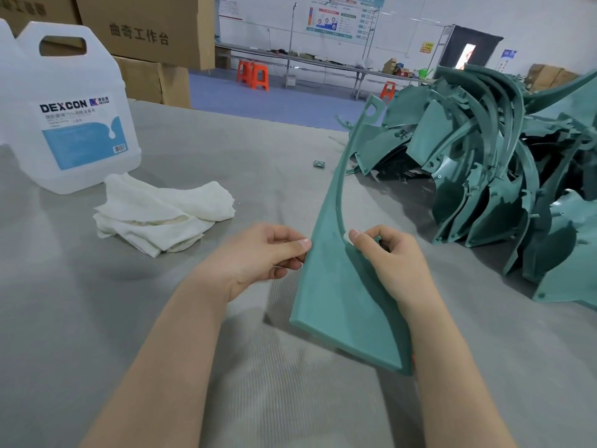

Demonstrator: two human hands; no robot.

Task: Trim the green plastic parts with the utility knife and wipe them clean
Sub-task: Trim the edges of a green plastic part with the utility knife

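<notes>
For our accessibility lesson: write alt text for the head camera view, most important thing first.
Two bare hands hold one flat green plastic part at a grey table, the left hand pinching its straight edge, the right hand gripping its curved inner edge. A white cloth and a jug sit left; a pile of green parts right.

a white jug (29, 150) at the far left corner of the worktop (226, 147) carries a blue and white label (84, 137) reading "dexcon" in large dark letters, repeated small beside a logo. the cardboard box (145, 14) behind it is printed "曲奇工作台". the wall board (344, 17) has lettering too small to read.
</notes>
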